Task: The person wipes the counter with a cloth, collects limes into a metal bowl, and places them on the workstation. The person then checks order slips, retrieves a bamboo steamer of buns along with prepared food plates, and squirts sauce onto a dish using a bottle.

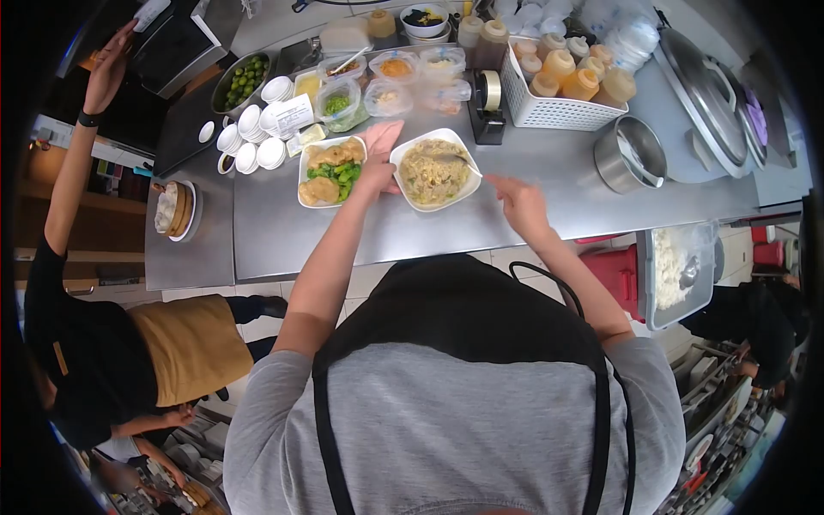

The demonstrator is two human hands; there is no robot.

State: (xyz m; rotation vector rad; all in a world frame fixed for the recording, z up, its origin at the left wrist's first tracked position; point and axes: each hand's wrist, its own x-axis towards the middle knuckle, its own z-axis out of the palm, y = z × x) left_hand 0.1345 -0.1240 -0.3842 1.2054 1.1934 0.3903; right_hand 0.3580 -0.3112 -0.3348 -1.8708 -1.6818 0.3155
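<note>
A white squarish bowl of fried rice (433, 190) stands near the counter's front edge. In it lies a metal spoon (474, 169), its handle reaching over the right rim to the fingertips of my right hand (522, 204), which is closed on the handle's end. My left hand (376, 178) is at the bowl's left rim, closed around the lower part of a pink cloth (383, 136); some of its fingers are hidden. Just left of this hand is a white dish (319, 202) with green leafy vegetables (345, 178) and pale brown pieces.
Behind are clear tubs (388, 97), stacked small white cups (250, 121), a tape dispenser (489, 120) and a white basket (558, 112) of sauce bottles. To the right stand a metal pot (631, 154) and a large lidded pot (702, 103). A co-worker (94, 335) reaches up at left.
</note>
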